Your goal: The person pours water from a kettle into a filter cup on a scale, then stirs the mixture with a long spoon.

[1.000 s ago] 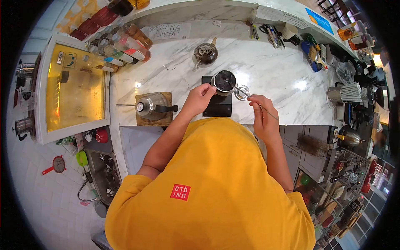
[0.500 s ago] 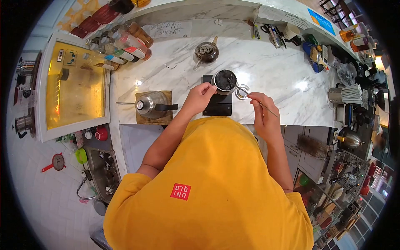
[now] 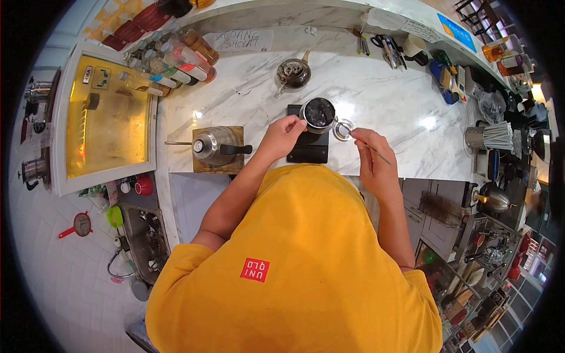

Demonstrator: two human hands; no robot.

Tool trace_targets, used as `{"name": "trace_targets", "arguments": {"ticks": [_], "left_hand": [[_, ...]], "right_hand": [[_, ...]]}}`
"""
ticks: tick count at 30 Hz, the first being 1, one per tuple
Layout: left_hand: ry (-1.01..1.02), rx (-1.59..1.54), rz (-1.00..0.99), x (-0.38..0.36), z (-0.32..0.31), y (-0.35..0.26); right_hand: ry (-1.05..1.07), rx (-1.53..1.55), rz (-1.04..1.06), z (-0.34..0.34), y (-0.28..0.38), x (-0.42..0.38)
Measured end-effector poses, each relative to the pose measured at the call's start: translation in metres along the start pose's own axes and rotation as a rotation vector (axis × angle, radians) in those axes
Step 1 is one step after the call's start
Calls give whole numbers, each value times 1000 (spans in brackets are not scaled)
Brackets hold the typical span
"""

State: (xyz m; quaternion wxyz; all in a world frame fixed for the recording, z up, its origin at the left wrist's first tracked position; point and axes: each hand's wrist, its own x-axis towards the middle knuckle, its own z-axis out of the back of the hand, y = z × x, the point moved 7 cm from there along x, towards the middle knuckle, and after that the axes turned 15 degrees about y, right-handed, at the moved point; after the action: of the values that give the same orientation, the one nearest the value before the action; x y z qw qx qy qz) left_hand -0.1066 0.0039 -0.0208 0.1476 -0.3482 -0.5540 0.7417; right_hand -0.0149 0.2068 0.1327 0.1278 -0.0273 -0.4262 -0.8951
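A round metal-rimmed cup with dark contents stands on the black scale. My left hand pinches the cup's near left rim between thumb and finger. Just right of the cup, my right hand is closed on a thin metal stirrer; its far end is hard to make out near the cup. A small round glass-like dish lies between the cup and my right hand. Beyond them sits a glass teapot with a wooden-looking handle.
To the left a steel gooseneck kettle rests on a wooden board. Bottles line the back left. Scissors and pens lie at the back right. A holder of straws stands at the right edge.
The stirrer's visible length across the dish toward the cup has shrunk, and its angle in my right hand has changed slightly. My left hand stays at the cup's rim.
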Motion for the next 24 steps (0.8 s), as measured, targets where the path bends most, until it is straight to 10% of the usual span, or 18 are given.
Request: {"name": "trace_targets", "arguments": {"ticks": [24], "left_hand": [[-73, -28, -69, 1, 0, 0]], "right_hand": [[47, -51, 7, 15, 19, 7]]}}
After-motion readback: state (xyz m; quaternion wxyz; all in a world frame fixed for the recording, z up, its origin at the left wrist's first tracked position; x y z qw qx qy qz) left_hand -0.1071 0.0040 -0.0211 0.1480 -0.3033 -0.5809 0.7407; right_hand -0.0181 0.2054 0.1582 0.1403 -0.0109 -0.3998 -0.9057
